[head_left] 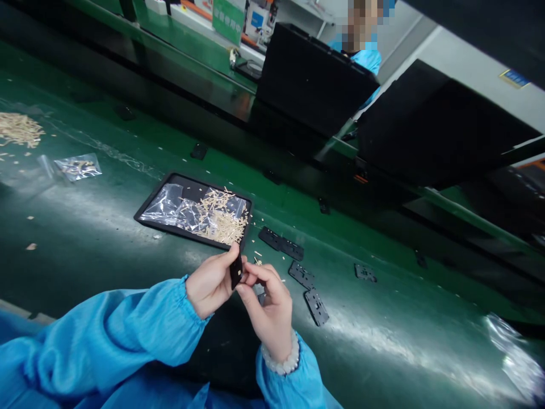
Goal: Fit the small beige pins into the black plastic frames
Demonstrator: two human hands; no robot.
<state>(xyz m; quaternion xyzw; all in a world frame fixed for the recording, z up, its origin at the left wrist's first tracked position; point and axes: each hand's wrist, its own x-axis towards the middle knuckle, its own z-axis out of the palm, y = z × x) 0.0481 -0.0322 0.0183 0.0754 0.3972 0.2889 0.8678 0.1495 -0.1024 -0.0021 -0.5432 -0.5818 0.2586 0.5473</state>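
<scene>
My left hand (209,284) is closed around a small black plastic plate (235,275), thumb on its upper edge. The plate is tipped up nearly edge-on, and a tiny beige piece shows on its face. At the plate's lower right edge, my right hand (272,307) pinches with thumb and fingers; whether a small piece is also between them is hidden. Just beyond both hands lies a shallow black tray (193,237) holding clear plastic bags (165,204) and a heap of small beige strips (227,226).
Several black plates (317,307) lie scattered on the green table (106,238) to the right. At the far left are a pile of beige strips (17,129) and a clear bag of small parts (79,167). Dark panels (315,79) stand behind, with a person in blue (369,58) beyond.
</scene>
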